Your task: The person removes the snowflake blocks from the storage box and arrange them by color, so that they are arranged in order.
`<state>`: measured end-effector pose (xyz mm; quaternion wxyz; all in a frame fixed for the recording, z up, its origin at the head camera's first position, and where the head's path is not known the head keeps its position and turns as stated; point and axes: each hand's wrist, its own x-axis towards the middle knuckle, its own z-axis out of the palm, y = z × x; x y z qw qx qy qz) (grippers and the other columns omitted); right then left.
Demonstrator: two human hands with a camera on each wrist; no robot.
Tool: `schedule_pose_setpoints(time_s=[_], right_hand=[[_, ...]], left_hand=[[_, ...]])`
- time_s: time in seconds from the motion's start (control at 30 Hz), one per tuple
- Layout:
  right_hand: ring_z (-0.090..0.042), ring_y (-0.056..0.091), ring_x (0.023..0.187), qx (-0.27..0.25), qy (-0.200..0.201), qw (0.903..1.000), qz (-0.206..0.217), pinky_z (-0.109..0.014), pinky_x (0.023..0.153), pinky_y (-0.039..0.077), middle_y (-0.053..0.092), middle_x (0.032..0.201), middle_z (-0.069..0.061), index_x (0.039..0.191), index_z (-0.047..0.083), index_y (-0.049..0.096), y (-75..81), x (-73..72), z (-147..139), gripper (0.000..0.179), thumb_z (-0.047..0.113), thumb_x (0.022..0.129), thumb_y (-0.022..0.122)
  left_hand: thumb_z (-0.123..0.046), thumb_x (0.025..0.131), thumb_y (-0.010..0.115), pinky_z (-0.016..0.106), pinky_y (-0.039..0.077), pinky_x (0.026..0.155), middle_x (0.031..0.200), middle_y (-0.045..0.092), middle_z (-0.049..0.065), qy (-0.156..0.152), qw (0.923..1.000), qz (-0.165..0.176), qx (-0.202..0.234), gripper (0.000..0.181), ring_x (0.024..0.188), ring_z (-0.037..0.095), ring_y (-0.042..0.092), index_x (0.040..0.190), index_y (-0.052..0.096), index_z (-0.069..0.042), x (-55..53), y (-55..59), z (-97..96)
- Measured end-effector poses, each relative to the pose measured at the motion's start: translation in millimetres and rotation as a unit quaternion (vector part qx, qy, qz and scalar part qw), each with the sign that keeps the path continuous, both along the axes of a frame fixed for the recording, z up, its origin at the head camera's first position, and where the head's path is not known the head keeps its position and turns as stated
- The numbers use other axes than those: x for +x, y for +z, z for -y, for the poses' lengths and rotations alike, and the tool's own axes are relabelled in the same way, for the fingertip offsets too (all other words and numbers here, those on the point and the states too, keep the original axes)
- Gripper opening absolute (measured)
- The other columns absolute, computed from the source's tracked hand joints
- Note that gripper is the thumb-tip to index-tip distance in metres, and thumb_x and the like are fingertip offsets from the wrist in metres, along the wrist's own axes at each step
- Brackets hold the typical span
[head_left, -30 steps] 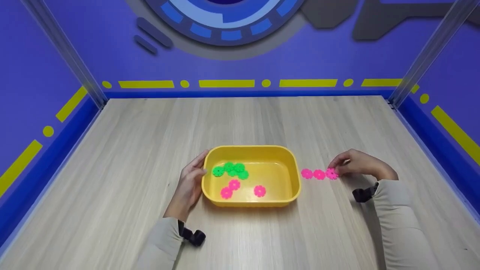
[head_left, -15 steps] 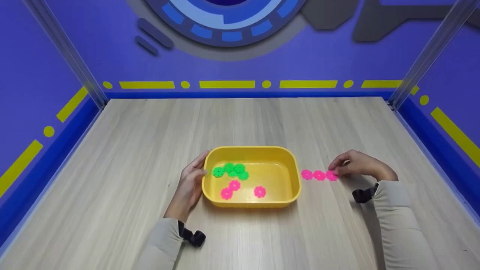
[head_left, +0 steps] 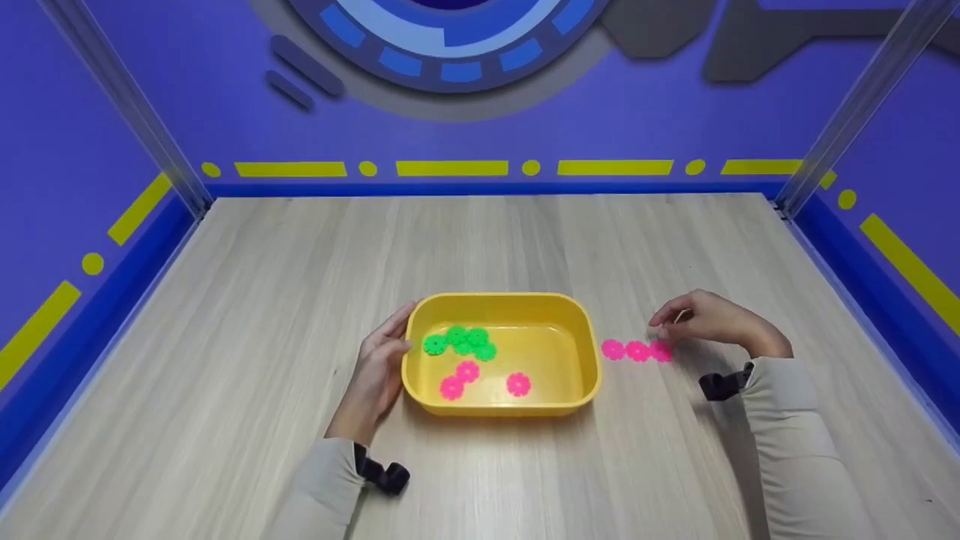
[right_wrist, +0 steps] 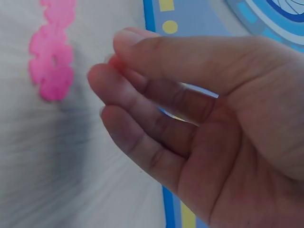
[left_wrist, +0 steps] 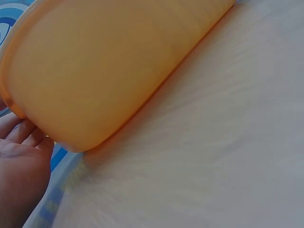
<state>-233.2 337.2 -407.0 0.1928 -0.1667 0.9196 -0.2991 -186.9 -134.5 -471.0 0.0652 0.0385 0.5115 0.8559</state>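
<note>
My left hand point(head_left: 380, 375) holds the left side of a yellow plastic tub point(head_left: 502, 409), thumb at the rim and fingers against the outer wall. In the left wrist view the fingers point(left_wrist: 28, 133) touch the tub's outside point(left_wrist: 104, 71). Several green notched discs point(head_left: 434, 345) lie in the tub beside three pink ones point(head_left: 518, 385). Right of the tub, three pink flower-shaped discs point(head_left: 637, 351) form a row on the table. My right hand point(head_left: 716, 324) hovers just above the row's right-end disc point(right_wrist: 42, 52); its relaxed fingers hold nothing and stand apart from it.
The light wooden table point(head_left: 480, 240) is bounded by a blue-purple back wall point(head_left: 465, 135) and side walls with yellow markings. Black camera mounts point(head_left: 384, 478) are strapped at both wrists.
My right hand has let go of the right-end pink disc, which now lies flat in the row, and has lifted slightly. The left hand and tub have stayed in place.
</note>
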Motion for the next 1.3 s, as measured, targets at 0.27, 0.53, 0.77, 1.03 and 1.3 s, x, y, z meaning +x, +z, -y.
schedule_pose_setpoints(time_s=[0.27, 0.53, 0.77, 1.03, 1.3], right_hand=[[-0.016, 0.060, 0.086, 0.001, 0.003, 0.9996, -0.029, -0.026, 0.078, 0.052, 0.072, 0.103, -0.009, 0.109, 0.004, 0.071, 13.1, 0.5, 9, 0.024, 0.017, 0.089, 0.065], [-0.029, 0.066, 0.090, -0.040, 0.007, 0.9988, -0.029, -0.022, 0.077, 0.055, 0.072, 0.098, -0.013, 0.111, 0.003, 0.069, 25.5, -0.1, 26, 0.026, 0.018, 0.090, 0.065], [-0.023, 0.065, 0.090, -0.043, 0.022, 0.9978, -0.046, -0.019, 0.077, 0.053, 0.072, 0.099, -0.007, 0.110, 0.008, 0.070, 33.3, -4.1, 45, 0.024, 0.020, 0.090, 0.066], [-0.022, 0.066, 0.092, -0.034, 0.039, 0.9969, -0.059, -0.034, 0.083, 0.057, 0.072, 0.104, -0.007, 0.112, 0.011, 0.071, 41.5, -6.1, 64, 0.026, 0.024, 0.090, 0.066], [-0.018, 0.066, 0.090, -0.029, 0.066, 0.9951, -0.068, -0.035, 0.082, 0.058, 0.072, 0.104, -0.007, 0.111, 0.011, 0.071, 48.5, -7.1, 84, 0.024, 0.021, 0.090, 0.066]], left_hand=[[0.009, 0.082, 0.037, 0.039, 0.024, 0.118, 0.158, 0.024, 0.018, 0.003, 0.9999, 0.000, -0.010, 0.067, 0.146, 0.027, 0.024, 0.149, 0.026, 0.005, 0.1, -0.8, 0.9], [0.009, 0.083, 0.038, 0.038, 0.025, 0.118, 0.157, 0.025, 0.018, 0.004, 0.9998, -0.002, -0.018, 0.067, 0.146, 0.027, 0.024, 0.148, 0.027, 0.005, -0.6, -0.2, 0.2], [0.009, 0.082, 0.039, 0.037, 0.025, 0.119, 0.157, 0.025, 0.018, 0.003, 0.9999, -0.002, -0.010, 0.067, 0.146, 0.027, 0.024, 0.148, 0.027, 0.005, -0.5, -0.5, 0.3], [0.010, 0.082, 0.038, 0.036, 0.025, 0.119, 0.157, 0.024, 0.019, 0.006, 1.0000, -0.005, 0.002, 0.067, 0.146, 0.027, 0.023, 0.148, 0.025, 0.007, -0.9, -0.6, 0.6], [0.009, 0.083, 0.038, 0.038, 0.024, 0.119, 0.158, 0.024, 0.018, 0.000, 1.0000, -0.003, -0.008, 0.066, 0.146, 0.027, 0.024, 0.149, 0.025, 0.005, -0.5, -0.9, 0.6]])
